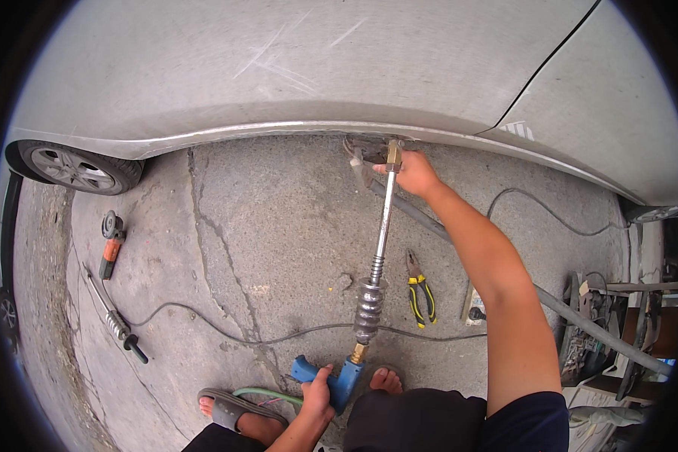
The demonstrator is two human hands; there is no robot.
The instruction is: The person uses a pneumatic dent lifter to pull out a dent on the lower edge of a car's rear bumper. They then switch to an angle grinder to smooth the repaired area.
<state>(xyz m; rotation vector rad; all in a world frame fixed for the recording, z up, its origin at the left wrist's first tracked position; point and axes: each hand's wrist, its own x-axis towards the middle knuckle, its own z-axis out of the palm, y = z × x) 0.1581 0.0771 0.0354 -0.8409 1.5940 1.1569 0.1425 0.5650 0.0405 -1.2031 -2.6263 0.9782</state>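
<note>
A slide-hammer dent puller (368, 305) runs from near my knees to the lower edge of the silver car's side (294, 83). It has a chrome shaft, a spring, a ribbed sliding weight and a blue pistol-shaped handle (346, 388). My left hand (318, 398) is closed round that handle, from which a green hose (267, 392) leads off to the left. At the far end, my right hand (416, 173) closes behind the brass-coloured hex fitting (394, 154), fingertips showing on its left. Beside it a clamp-like piece (358, 162) on a thick grey cable (422, 215) meets the sill.
Yellow-and-black pliers (420, 290) lie on the concrete right of the puller. Left are an orange angle grinder (111, 245) and another slide-hammer tool (116, 324). A thin black cord (226, 335) crosses the floor. A rack of tools (587, 324) stands at right, a car wheel (79, 167) far left.
</note>
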